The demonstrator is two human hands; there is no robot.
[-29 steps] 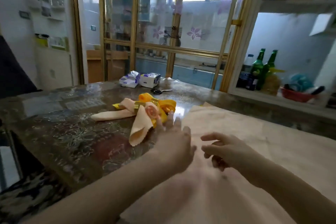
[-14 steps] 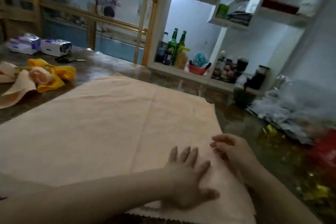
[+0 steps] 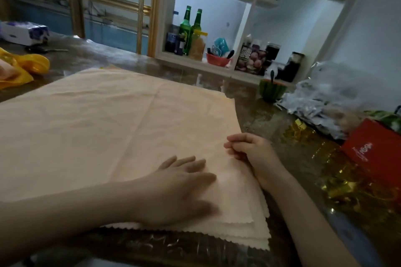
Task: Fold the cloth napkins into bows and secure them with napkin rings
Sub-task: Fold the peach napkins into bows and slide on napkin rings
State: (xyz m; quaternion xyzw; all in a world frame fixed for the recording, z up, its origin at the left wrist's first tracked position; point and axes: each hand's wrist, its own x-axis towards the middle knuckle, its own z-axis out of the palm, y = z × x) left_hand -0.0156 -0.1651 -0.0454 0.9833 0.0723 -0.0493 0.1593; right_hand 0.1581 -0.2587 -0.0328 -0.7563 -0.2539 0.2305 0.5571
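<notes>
Left hand (image 3: pixel 180 186): flat, palm down, fingers straight and slightly spread, pressing on the near right part of the peach napkin stack (image 3: pixel 130 125), lower centre of frame. Some blur at the thumb side.

Right hand (image 3: pixel 249 149): right of centre, fingers curled, knuckles up, sitting on the stack's right edge. Cannot tell whether it pinches the cloth or only rests there.

The stack lies spread flat and fills the lower left and centre. It has several layers, with zigzag-cut edges fanned at the lower right corner and crease lines across the top sheet. It lies on a dark glossy patterned table (image 3: pixel 271 115).

Left edge, mid-height: a yellow napkin bundle (image 3: pixel 32 65) touching a peach one, cut off by the frame.

Upper left: scissors (image 3: pixel 45 50) and a white-and-blue tissue pack (image 3: pixel 23 32).

Right side: gold shiny pieces (image 3: pixel 338 184) on the table near the right forearm, too blurred to identify. There is also a red box (image 3: pixel 373 147), crumpled clear plastic bags (image 3: pixel 332 97), and a watermelon-shaped holder (image 3: pixel 272 91).

Upper centre: a white shelf unit with two green bottles (image 3: pixel 185 26) and a red bowl (image 3: pixel 217 62).
</notes>
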